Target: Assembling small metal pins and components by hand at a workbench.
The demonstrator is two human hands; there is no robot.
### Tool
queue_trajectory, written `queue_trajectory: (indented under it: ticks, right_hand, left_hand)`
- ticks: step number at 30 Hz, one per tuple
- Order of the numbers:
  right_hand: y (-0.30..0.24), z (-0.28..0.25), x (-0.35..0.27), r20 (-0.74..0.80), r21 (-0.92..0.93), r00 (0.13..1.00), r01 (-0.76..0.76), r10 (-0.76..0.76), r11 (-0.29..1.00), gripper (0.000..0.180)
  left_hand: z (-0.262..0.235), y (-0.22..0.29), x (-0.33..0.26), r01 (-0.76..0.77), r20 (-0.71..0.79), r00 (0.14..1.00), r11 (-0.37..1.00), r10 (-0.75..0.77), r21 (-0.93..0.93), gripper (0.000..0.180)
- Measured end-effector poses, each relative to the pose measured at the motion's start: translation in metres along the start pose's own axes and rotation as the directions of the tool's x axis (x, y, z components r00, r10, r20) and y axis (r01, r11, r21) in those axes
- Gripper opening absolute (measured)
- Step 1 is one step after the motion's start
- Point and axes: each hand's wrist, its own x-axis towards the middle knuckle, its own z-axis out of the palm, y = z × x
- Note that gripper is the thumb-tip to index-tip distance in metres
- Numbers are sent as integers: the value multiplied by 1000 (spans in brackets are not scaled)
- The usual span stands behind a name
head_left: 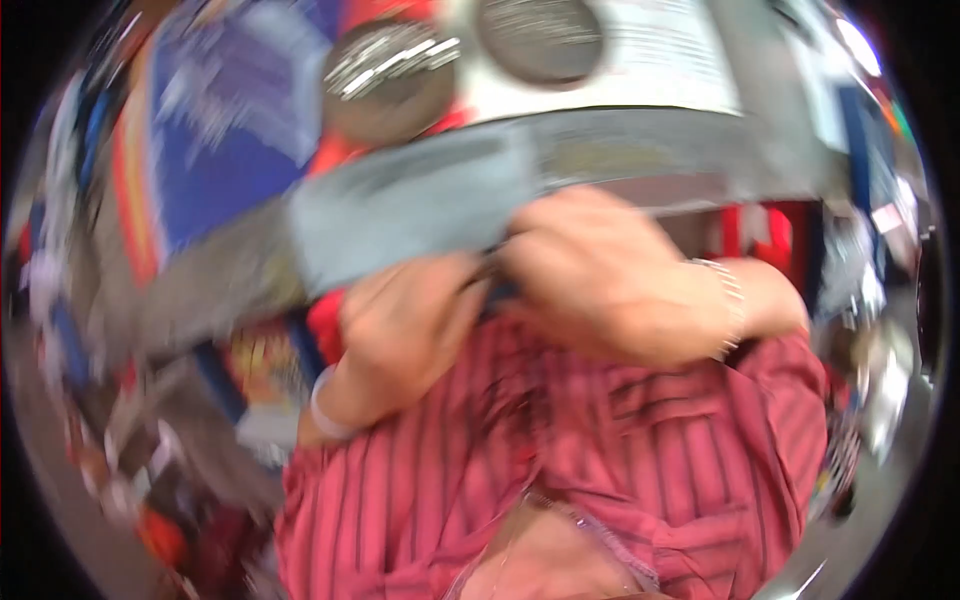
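Shirt (400, 500), lower centre of frame: pinkish red, dark vertical stripes, fabric creased. Open neckline at bottom edge, purplish-grey trim (615, 550) along its right side. Left hand (410, 315): plain whitish band (321, 405) at wrist. Right hand (585, 265): thin, pale bracelet (733, 300), right of centre, blurred.

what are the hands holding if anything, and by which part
Too blurred to tell: the left hand and right hand meet by the near edge of a flat grey piece.
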Motion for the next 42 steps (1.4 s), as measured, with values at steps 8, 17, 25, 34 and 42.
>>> queue_trajectory:
  ticks: [8, 17, 25, 34, 42]
  right_hand:
    - [23, 23, -8, -414, 393, 902, 57, 121, 918, 24]
    - [47, 51, -30, -664, 77, 713, -234, 225, 969, 15]
    - [48, 46, -29, -653, 76, 727, -217, 213, 973, 22]
    - [51, 51, -27, -631, 33, 749, -235, 202, 972, 23]
    - [48, 13, -31, -575, 256, 713, -311, 403, 915, 13]
  left_hand:
    - [6, 6, -4, 132, -210, 973, 978, -97, 160, 15]
    - [21, 0, 5, 94, -255, 954, 966, -157, -241, 13]
    - [30, -7, 5, 163, -128, 955, 831, -269, -532, 22]
    - [28, 13, -1, 264, 14, 947, 757, -320, -598, 16]
    - [25, 12, -12, 249, -77, 916, 709, -393, -659, 18]
